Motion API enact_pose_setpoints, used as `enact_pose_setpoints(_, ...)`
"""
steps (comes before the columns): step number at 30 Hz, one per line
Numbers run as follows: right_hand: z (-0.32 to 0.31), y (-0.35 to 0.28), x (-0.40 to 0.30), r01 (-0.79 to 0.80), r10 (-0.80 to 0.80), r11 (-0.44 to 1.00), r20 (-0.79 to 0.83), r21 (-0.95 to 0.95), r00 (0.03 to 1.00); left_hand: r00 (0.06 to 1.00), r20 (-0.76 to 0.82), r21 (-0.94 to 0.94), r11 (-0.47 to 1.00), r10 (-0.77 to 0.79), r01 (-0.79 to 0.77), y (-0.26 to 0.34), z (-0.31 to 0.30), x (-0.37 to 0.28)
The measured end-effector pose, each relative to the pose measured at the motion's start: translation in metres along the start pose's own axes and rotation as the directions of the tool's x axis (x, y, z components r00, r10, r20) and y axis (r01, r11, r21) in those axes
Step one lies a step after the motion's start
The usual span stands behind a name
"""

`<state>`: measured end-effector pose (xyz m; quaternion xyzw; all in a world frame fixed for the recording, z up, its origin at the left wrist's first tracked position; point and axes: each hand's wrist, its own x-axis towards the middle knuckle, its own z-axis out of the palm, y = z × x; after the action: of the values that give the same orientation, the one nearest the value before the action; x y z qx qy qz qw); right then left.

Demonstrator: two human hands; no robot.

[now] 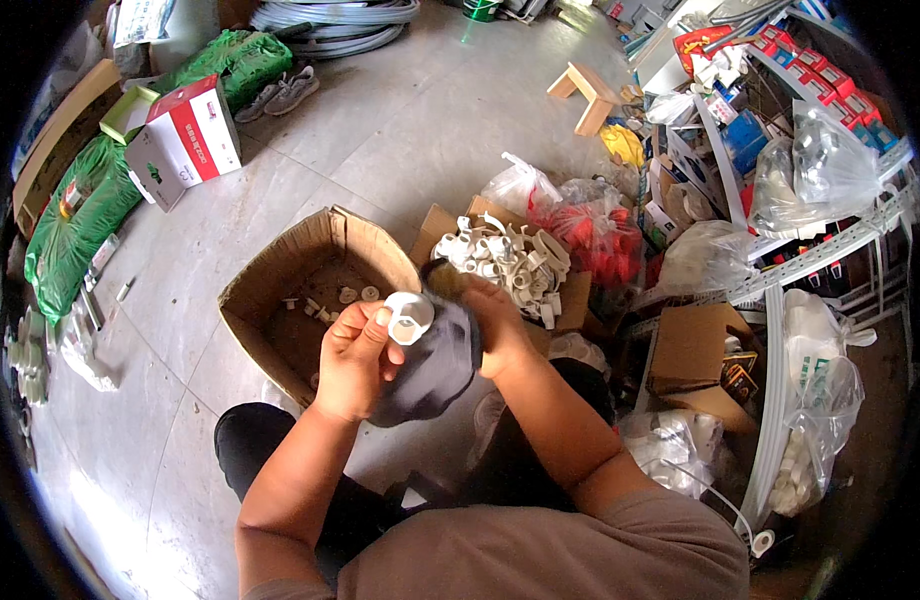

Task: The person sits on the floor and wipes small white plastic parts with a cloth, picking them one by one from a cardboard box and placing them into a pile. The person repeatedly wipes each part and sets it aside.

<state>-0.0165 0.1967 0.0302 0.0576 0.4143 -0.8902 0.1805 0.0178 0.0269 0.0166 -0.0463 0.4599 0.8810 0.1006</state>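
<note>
Between the thumb and fingers of my left hand (359,356) is a white plastic pipe fitting (410,318), its round opening facing up. My right hand (497,322) grips a dark grey cloth (434,367), which hangs beside and below the fitting. A dark brownish piece shows at the right hand's fingertips; what it is, I cannot tell. Below the hands stands an open cardboard box (254,270) with a few small white fittings (369,293) on its dirty bottom. Touching its right side, a second carton (574,300) is heaped with white plastic pipe fittings (497,259).
Behind the heaped carton lie plastic bags, one with red pieces (591,229). Metal shelving (827,247) with bags and boxes lines the right. A small wooden stool (586,96) stands farther off. Green bags (81,217) and a red-white box (194,139) lie at left.
</note>
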Motion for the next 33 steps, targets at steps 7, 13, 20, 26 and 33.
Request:
enact_pose_setpoints(7, -0.004, -0.006, 0.008, -0.036, 0.025, 0.997, -0.152, -0.069, 0.988, 1.0, 0.009, -0.074, 0.997, 0.004, -0.003, 0.0, 0.001, 0.004)
enact_pose_setpoints(13, -0.012, 0.006, 0.009, 0.391, -0.465, 0.427, 0.172, -0.816, 0.868, 0.999, 0.001, -0.046, 0.998, 0.037, -0.037, 0.001, 0.002, 0.007)
enact_pose_setpoints(20, 0.0, 0.01, -0.008, 0.387, -0.341, 0.576, 0.218, -0.72, 0.914, 0.999, -0.032, -0.066, 0.998, -0.007, 0.005, -0.009, 0.001, 0.011)
enact_pose_setpoints(26, 0.013, 0.012, -0.012, 0.448, -0.447, 0.487, 0.227, -0.749, 0.865, 1.0, 0.012, -0.177, 0.984, -0.001, 0.003, -0.018, 0.003, 0.011)
enact_pose_setpoints(33, 0.012, 0.015, -0.009, 0.515, -0.533, 0.341, 0.289, -0.786, 0.795, 1.0, -0.006, -0.112, 0.994, -0.005, 0.004, -0.016, 0.006, 0.011)
